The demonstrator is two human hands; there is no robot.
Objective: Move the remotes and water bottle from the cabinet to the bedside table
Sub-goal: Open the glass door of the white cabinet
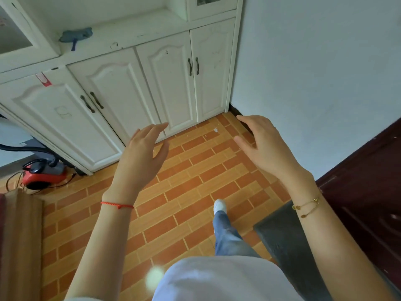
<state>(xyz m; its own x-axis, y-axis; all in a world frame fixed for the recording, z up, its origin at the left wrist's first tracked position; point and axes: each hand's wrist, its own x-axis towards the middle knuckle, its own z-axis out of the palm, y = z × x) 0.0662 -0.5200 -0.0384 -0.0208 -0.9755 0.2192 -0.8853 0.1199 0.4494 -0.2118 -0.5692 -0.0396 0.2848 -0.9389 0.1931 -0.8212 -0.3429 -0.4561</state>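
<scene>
A white cabinet (121,88) with closed lower doors stands ahead, its counter shelf (138,31) running across the top of the view. No remotes or water bottle show on it. My left hand (143,155) is raised over the floor, fingers apart, holding nothing, with a red string at the wrist. My right hand (262,144) hovers at the same height to the right, fingers spread and empty, a gold bracelet on that wrist. Both hands are well short of the cabinet doors. The bedside table is out of view.
A blue cloth (76,35) lies on the counter shelf. A red vacuum cleaner (43,174) with hose and cord sits on the floor at left. A dark wooden door (368,181) is at right, a dark grey object (286,242) below it. Orange brick-pattern tiles (186,192) cover the floor.
</scene>
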